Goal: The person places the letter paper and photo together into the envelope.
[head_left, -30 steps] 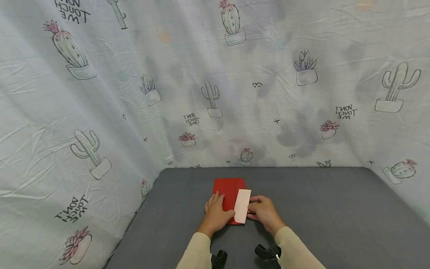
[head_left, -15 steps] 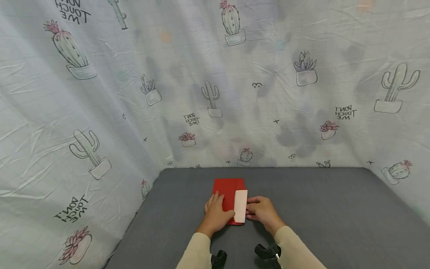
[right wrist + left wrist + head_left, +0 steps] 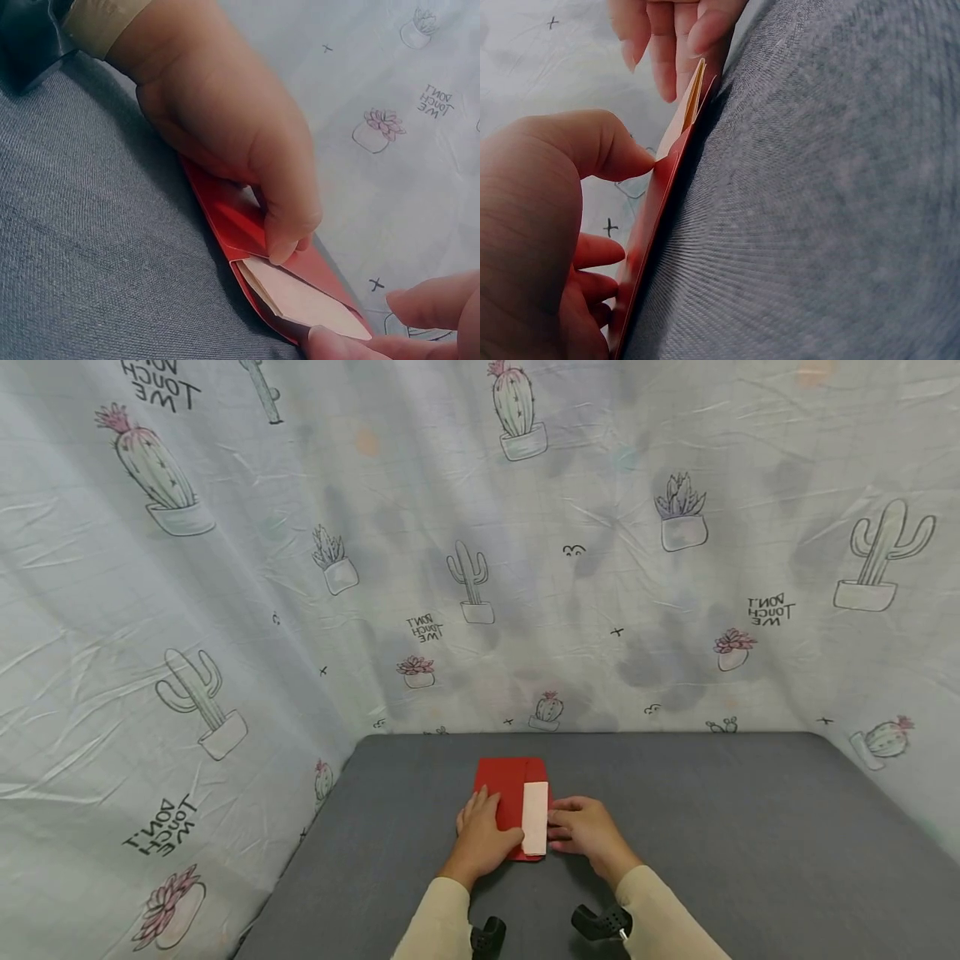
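On the grey tabletop lies a red envelope point(image 3: 501, 789), its right end turned toward my right hand. Pale pink folded paper point(image 3: 535, 818) sits at that end, partly inside the pocket; in the right wrist view its layers point(image 3: 296, 300) show between the red sides. My left hand point(image 3: 480, 837) rests on the envelope, fingers spread over its left part. Its thumb presses beside the pocket's edge, at the paper's left side. My right hand point(image 3: 588, 835) is at the paper's outer edge, fingertips touching or very near it. How deep the paper reaches is hidden.
The grey table point(image 3: 712, 827) spreads around both hands. A white curtain point(image 3: 615, 568) with cactus drawings hangs behind the table and along its sides. Black wrist-worn devices point(image 3: 600, 922) sit near both cream sleeves point(image 3: 663, 918).
The pink paper has straightened from a tilt and slid left, further over the envelope. My right hand has moved slightly left with it. My left hand has stayed in place.
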